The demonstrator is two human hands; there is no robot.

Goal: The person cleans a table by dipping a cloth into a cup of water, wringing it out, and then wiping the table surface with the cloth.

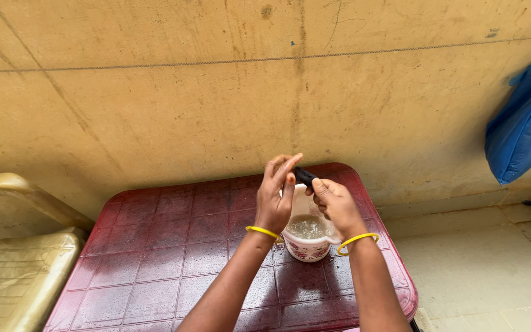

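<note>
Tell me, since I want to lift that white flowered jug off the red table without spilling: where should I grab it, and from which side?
Judging by its pose, take the white jug by its outer wall, low down, coming from the near side. It stands upright on the red table with liquid inside, and both hands, left hand and right hand, sit over its rim. Any handle is hidden.

Soft, even daylight, faint shadows under the forearms on the red table (155, 258), sharp focus, slight wide-angle bending at edges.
</note>
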